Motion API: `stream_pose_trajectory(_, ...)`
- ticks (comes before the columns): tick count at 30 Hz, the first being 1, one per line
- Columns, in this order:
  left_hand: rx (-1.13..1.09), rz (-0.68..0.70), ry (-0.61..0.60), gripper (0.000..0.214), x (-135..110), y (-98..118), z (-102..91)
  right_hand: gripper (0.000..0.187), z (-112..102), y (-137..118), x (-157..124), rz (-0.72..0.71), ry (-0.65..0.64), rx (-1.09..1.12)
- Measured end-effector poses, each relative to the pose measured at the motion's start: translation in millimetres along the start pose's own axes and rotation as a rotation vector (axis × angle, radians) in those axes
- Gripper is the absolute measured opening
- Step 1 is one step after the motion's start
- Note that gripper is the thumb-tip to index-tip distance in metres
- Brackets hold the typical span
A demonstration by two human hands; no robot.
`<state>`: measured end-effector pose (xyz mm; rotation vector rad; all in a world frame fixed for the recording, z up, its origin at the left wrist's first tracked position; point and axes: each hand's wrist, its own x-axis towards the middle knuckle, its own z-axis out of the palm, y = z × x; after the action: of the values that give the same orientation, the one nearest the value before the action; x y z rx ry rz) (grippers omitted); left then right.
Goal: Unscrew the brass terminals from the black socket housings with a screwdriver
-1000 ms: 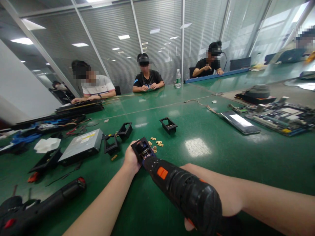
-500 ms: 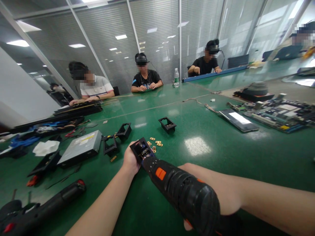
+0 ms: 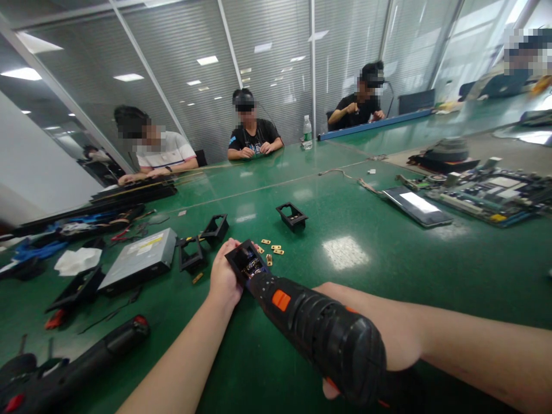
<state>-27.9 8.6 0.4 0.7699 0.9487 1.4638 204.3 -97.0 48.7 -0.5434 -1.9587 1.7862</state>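
My left hand is closed around the side of a black rectangular socket housing that has metal parts inside. In my right hand is a black cordless screwdriver with orange buttons, its nose pointed into the housing. The tool's body hides most of my right fingers, and its tip is lost among the parts. Just beyond the housing lie several small brass plates. Two similar black frames stand to the left, and one more black frame sits farther off.
At left are a silver disc drive, a crumpled white tissue and another black power tool. A phone-like device and circuit boards lie at right. Several people sit across the green table, near a water bottle.
The view has shifted slightly. My left hand and the screwdriver keep nearly the same place at the housing. Across the table, the person at right has raised a hand.
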Motion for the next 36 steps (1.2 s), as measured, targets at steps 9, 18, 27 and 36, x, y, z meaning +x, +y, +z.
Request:
stream_pose_trajectory(9,-0.07,-0.004,-0.05,0.052,-12.2,0.0,3.7,0.037,1.4,-2.4,-2.1,0.134,0.022,0.159)
stream_pose_trajectory(18,-0.03,0.028,-0.057,0.047,-13.2,-5.1,9.8,0.034,1.7,-2.5,-3.6,0.193,-0.017,0.295)
stream_pose_trajectory(27,-0.092,0.054,-0.081,0.05,-11.9,-2.2,10.9,0.033,3.7,-9.5,-4.6,0.017,0.04,0.098)
stream_pose_trajectory(36,-0.016,0.029,-0.043,0.024,-3.1,-7.0,6.1,0.034,8.2,-16.4,-2.9,-0.004,0.083,0.169)
